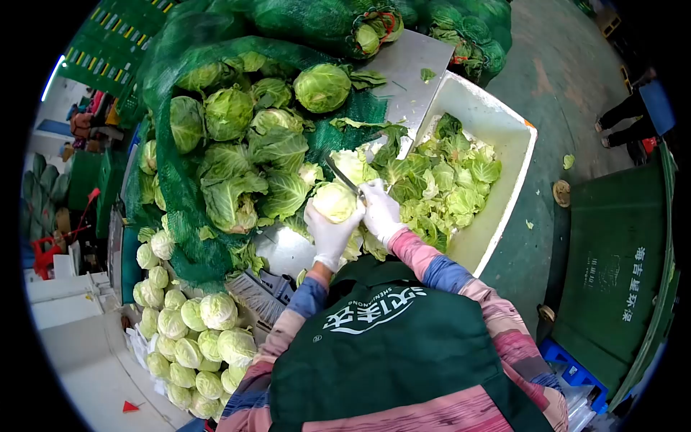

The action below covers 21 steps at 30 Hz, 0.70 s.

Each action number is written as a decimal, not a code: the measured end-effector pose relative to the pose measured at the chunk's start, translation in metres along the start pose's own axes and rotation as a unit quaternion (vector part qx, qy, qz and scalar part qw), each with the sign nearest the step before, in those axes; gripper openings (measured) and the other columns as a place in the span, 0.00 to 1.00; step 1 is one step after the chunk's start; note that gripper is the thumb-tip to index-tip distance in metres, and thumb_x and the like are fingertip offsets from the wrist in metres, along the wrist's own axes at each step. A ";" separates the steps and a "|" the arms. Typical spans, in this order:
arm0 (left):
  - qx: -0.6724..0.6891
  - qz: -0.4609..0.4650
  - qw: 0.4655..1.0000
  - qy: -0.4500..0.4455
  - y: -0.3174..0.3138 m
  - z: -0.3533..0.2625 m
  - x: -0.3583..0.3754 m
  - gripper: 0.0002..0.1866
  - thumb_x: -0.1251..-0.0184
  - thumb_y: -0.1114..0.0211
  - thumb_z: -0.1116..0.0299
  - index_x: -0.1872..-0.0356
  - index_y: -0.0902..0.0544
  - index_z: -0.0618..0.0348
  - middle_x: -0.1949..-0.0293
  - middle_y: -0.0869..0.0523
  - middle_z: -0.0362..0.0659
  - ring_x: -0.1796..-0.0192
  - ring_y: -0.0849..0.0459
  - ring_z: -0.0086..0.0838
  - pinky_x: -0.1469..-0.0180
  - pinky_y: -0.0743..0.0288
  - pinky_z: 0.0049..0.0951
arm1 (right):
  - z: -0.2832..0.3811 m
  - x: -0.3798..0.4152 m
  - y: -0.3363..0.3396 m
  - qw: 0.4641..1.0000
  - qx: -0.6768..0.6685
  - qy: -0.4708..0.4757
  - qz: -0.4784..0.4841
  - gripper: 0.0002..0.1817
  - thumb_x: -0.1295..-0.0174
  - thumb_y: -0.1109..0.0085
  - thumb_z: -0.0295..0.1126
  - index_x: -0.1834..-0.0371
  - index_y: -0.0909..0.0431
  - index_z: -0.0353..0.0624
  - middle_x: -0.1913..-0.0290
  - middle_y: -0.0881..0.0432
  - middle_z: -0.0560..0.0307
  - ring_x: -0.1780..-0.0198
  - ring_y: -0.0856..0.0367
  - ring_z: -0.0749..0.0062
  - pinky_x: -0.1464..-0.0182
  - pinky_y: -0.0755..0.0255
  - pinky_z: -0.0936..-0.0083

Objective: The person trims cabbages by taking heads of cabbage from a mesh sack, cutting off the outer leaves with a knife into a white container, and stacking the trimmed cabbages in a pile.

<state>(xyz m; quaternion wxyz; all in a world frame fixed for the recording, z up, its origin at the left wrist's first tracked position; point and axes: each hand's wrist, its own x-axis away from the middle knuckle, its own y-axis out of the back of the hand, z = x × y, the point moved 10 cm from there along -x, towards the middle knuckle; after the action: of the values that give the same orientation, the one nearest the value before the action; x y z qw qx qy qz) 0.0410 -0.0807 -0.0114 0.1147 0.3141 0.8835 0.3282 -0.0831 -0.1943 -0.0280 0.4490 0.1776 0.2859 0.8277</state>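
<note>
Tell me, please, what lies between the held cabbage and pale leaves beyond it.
The knife in the right hand shows there in the head view.

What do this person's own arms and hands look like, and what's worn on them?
The left hand and the right hand both wear plain white gloves. The long sleeves are patterned in pink and blue patches, with darker streaks running through the pink.
</note>
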 end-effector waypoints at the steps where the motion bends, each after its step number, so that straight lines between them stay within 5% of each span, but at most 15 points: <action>1: 0.000 -0.001 1.000 0.000 -0.001 0.006 -0.007 0.56 0.61 0.18 0.48 0.36 0.39 0.71 0.40 0.34 0.59 0.37 0.32 0.49 0.35 0.36 0.40 | 0.000 -0.002 -0.006 1.000 0.000 0.001 0.000 0.11 0.38 0.44 0.37 0.53 0.24 0.50 0.51 0.26 0.49 0.56 0.21 0.50 0.54 0.26 0.59; 3: 0.083 0.022 0.996 -0.025 -0.009 0.032 -0.025 0.45 0.57 0.17 0.61 0.40 0.36 0.70 0.48 0.23 0.52 0.49 0.21 0.37 0.44 0.26 0.30 | -0.015 -0.005 -0.018 0.998 -0.037 -0.042 -0.014 0.16 0.37 0.45 0.39 0.47 0.24 0.49 0.49 0.26 0.51 0.53 0.20 0.52 0.53 0.26 0.59; 5: 0.125 0.031 0.990 -0.051 0.004 0.041 -0.033 0.36 0.50 0.21 0.61 0.44 0.32 0.65 0.50 0.22 0.52 0.50 0.18 0.40 0.47 0.23 0.33 | -0.016 -0.006 -0.025 0.998 -0.031 -0.045 0.017 0.22 0.38 0.44 0.41 0.41 0.27 0.48 0.47 0.26 0.52 0.51 0.20 0.55 0.53 0.26 0.60; 7: 0.398 0.167 0.876 0.215 -0.001 0.047 -0.018 0.32 0.41 0.29 0.58 0.39 0.32 0.59 0.46 0.22 0.54 0.48 0.18 0.43 0.45 0.22 0.41 | -0.015 -0.006 -0.026 0.999 0.005 -0.047 0.020 0.23 0.40 0.41 0.40 0.42 0.27 0.50 0.46 0.27 0.54 0.53 0.20 0.55 0.54 0.25 0.61; 8: 0.453 0.220 0.824 0.260 -0.008 0.062 -0.015 0.35 0.37 0.35 0.50 0.33 0.35 0.54 0.39 0.26 0.54 0.40 0.22 0.46 0.42 0.25 0.55 | -0.020 -0.006 -0.026 0.998 0.042 -0.032 0.028 0.25 0.44 0.37 0.38 0.41 0.28 0.51 0.45 0.27 0.55 0.54 0.19 0.55 0.55 0.24 0.62; 9: 0.578 0.277 0.715 0.278 -0.014 0.047 -0.006 0.40 0.38 0.39 0.43 0.30 0.40 0.50 0.36 0.29 0.52 0.35 0.28 0.47 0.40 0.29 0.60 | -0.029 -0.008 -0.023 0.998 0.049 -0.021 0.018 0.26 0.46 0.36 0.34 0.42 0.28 0.52 0.46 0.27 0.54 0.55 0.18 0.55 0.56 0.24 0.61; 11: 0.647 0.248 0.664 0.280 0.003 0.026 0.002 0.44 0.39 0.47 0.33 0.27 0.42 0.46 0.32 0.33 0.52 0.30 0.35 0.52 0.35 0.40 0.68 | -0.062 -0.016 0.001 0.996 0.071 -0.043 -0.045 0.22 0.47 0.37 0.31 0.46 0.26 0.53 0.47 0.27 0.53 0.55 0.18 0.53 0.54 0.23 0.60; 12: 0.646 0.246 0.667 0.278 0.008 0.017 0.007 0.44 0.39 0.47 0.33 0.27 0.42 0.46 0.32 0.33 0.52 0.30 0.35 0.52 0.35 0.40 0.68 | -0.087 -0.020 0.020 0.990 0.018 -0.128 -0.050 0.20 0.45 0.37 0.31 0.47 0.26 0.53 0.47 0.26 0.51 0.56 0.18 0.51 0.53 0.23 0.59; 14: 0.737 0.260 0.544 0.306 0.011 -0.006 0.019 0.47 0.42 0.51 0.28 0.27 0.42 0.46 0.29 0.37 0.50 0.27 0.43 0.52 0.30 0.53 0.72 | -0.154 -0.024 0.063 0.957 0.017 -0.274 -0.095 0.21 0.43 0.36 0.34 0.45 0.28 0.46 0.43 0.30 0.52 0.49 0.20 0.56 0.45 0.25 0.63; 16: 0.755 0.249 0.525 0.302 0.016 -0.022 0.021 0.46 0.41 0.52 0.28 0.27 0.41 0.46 0.29 0.37 0.48 0.27 0.42 0.50 0.29 0.58 0.71 | -0.160 -0.021 0.123 0.936 0.144 -0.283 -0.154 0.28 0.42 0.35 0.36 0.40 0.30 0.39 0.41 0.33 0.46 0.48 0.21 0.55 0.45 0.26 0.62; 19: 0.785 0.265 0.491 0.269 0.011 -0.025 0.009 0.43 0.39 0.56 0.29 0.28 0.39 0.46 0.28 0.37 0.45 0.26 0.42 0.45 0.28 0.65 0.69 | -0.121 -0.029 0.131 0.973 0.025 -0.158 -0.165 0.34 0.42 0.33 0.39 0.34 0.34 0.40 0.46 0.25 0.46 0.51 0.20 0.64 0.46 0.25 0.67; 21: 0.772 0.265 0.530 0.230 0.003 -0.023 0.001 0.42 0.36 0.58 0.30 0.28 0.38 0.47 0.28 0.36 0.46 0.25 0.43 0.42 0.28 0.64 0.70 | -0.033 -0.019 0.083 0.932 -0.338 -0.132 0.023 0.36 0.42 0.32 0.42 0.33 0.34 0.39 0.49 0.21 0.49 0.53 0.19 0.69 0.48 0.24 0.72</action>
<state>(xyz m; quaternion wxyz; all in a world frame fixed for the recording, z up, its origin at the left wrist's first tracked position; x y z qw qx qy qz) 0.0321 -0.0894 0.0079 -0.4719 0.4132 0.6646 -0.4060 -0.1445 -0.2569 -0.0016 0.4969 0.1294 -0.0763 0.8547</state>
